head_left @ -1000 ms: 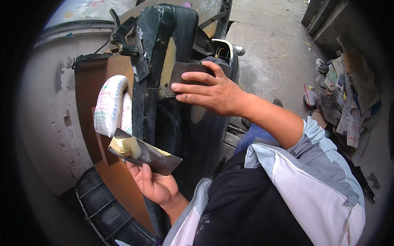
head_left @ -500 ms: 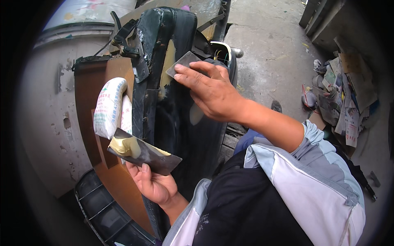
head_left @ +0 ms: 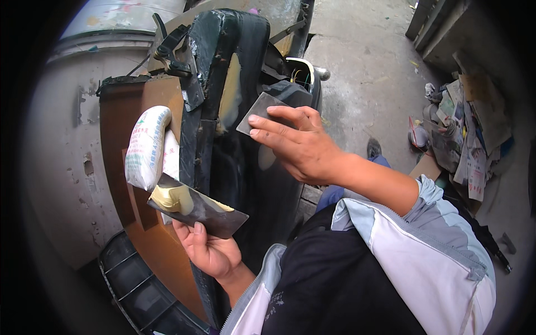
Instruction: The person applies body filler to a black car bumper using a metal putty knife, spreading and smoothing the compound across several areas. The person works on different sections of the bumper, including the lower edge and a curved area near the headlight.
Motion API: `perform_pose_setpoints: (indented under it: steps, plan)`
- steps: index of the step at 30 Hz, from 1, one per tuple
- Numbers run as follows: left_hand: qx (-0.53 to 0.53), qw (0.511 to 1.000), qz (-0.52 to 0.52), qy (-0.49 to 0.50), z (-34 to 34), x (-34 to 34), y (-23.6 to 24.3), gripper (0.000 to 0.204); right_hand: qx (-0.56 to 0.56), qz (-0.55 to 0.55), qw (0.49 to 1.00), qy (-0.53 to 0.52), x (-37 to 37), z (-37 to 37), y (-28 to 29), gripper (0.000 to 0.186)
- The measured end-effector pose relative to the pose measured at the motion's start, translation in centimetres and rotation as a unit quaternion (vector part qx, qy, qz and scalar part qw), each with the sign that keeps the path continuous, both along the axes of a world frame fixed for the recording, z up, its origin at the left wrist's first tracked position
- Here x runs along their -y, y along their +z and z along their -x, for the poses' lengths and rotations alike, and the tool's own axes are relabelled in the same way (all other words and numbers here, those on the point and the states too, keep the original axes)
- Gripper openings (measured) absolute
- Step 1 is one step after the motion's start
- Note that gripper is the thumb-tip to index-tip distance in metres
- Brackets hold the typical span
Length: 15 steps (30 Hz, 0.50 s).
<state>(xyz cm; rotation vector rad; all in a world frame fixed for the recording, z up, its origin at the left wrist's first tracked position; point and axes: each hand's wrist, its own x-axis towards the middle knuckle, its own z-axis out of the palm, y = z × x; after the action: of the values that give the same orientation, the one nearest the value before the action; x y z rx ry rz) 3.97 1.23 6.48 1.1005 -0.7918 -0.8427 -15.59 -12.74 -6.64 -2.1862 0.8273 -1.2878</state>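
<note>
My left hand [head_left: 209,251] grips a flat dark metal plate [head_left: 220,218] from below, with a lump of pale yellow paste [head_left: 170,198] on it. My right hand [head_left: 298,145] has its fingers on a small rectangular metal scraper [head_left: 259,106], held beside a long dark green, scuffed panel [head_left: 240,33]. A smooth pale yellow patch [head_left: 229,95] lies on the panel's upper part, above and left of the scraper. A fainter beige patch shows lower down, partly behind my right hand. White printed sacks [head_left: 145,151] rest left of the panel, just behind the plate.
A curved brown panel [head_left: 145,245] and a black ribbed part [head_left: 120,268] stand left, near a stained pale wall [head_left: 67,162]. A black bracket [head_left: 170,58] is at the top. Heaped paper, board and cans [head_left: 469,123] lie right on the concrete floor [head_left: 363,56].
My right hand and scraper have moved down and right, off the upper yellow patch, which now shows more fully; the scraper's angle has changed. My left hand and plate stay about still.
</note>
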Motion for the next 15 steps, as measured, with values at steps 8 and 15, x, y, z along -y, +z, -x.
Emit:
perform_pose_setpoints:
  steps: [8,15]
  plan:
    - [-0.036,0.999,-0.008,0.005,3.9,2.1,0.1,0.058,0.332,-0.163,0.841,0.395,-2.1,2.3,3.2,0.044]
    - [-0.003,0.999,0.009,0.043,2.3,1.5,1.0,0.060,0.004,0.053,0.998,0.027,2.1,2.6,-0.3,0.046]
